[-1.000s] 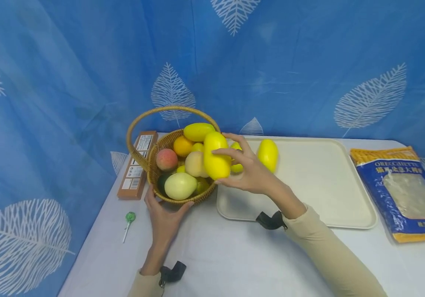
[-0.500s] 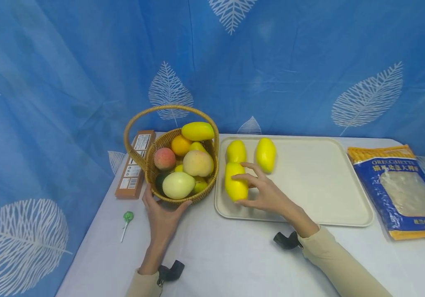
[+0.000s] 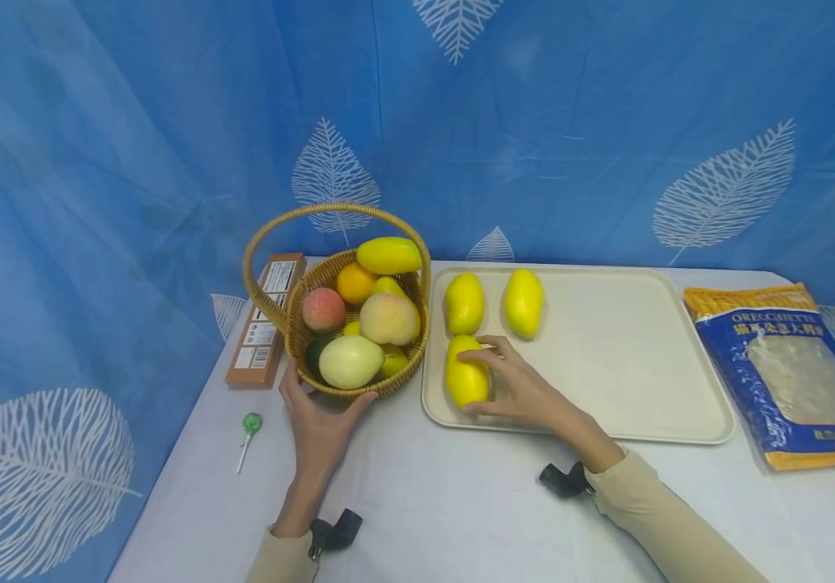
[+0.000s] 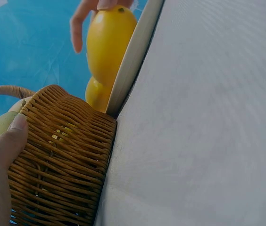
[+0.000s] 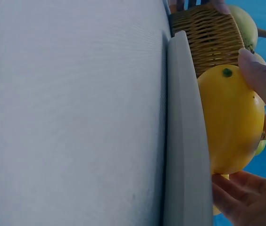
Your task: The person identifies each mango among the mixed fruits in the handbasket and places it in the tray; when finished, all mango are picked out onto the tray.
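Here, yellow mango, between right fingers, thumb

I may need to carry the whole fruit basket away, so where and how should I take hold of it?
Probably the top of the basket's handle, coming from above: it arches well clear of the fruit and looks slim enough to wrap around. The left hand holds only the near rim.

From the right hand, open passage ran over the tray between one and three o'clock, toward the pasta bag. One mango blocked eleven, a second mango twelve; the basket, tall-handled, stood at ten.
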Action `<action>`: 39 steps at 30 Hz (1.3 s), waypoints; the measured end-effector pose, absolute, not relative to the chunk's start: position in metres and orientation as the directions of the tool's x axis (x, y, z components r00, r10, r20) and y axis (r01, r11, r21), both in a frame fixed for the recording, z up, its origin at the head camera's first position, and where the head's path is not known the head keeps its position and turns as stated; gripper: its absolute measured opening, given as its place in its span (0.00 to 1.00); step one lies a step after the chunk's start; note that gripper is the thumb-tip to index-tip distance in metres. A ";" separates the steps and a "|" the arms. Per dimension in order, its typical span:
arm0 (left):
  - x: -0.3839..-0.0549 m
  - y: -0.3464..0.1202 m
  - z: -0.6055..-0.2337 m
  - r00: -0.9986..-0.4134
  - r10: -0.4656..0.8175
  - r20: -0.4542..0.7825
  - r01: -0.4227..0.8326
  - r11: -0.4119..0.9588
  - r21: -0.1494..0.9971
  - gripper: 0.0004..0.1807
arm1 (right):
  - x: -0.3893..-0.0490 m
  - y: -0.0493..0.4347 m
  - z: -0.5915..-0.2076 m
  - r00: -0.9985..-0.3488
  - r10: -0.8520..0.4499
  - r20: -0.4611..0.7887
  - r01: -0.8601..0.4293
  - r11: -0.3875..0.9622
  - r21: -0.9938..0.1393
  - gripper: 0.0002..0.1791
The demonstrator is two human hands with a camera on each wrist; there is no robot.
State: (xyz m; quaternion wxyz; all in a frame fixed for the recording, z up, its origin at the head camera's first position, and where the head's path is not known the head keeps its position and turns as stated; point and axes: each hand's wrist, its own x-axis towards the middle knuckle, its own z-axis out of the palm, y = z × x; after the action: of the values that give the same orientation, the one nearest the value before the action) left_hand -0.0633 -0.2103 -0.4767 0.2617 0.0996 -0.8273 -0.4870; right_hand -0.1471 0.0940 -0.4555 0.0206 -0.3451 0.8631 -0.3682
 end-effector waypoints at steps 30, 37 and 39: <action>-0.064 -0.212 -0.476 -0.843 -0.417 0.339 0.090 0.512 0.854 0.68 | -0.152 0.085 -0.426 -0.650 -0.675 0.349 -0.733 0.437 -0.521 0.38; -0.064 -0.212 -0.478 -0.839 -0.414 0.354 0.094 0.530 0.843 0.68 | -0.167 0.047 -0.403 -0.552 -0.763 0.335 -0.774 0.321 -0.546 0.31; -0.064 -0.211 -0.478 -0.838 -0.412 0.357 0.097 0.533 0.841 0.68 | -0.171 0.038 -0.400 -0.546 -0.780 0.306 -0.765 0.314 -0.563 0.30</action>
State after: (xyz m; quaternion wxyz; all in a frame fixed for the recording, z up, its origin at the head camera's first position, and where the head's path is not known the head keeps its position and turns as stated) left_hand -0.0638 -0.2115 -0.4781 0.2682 0.0945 -0.8333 -0.4740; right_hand -0.1709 0.0380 -0.4000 0.0113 -0.4765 0.8104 -0.3406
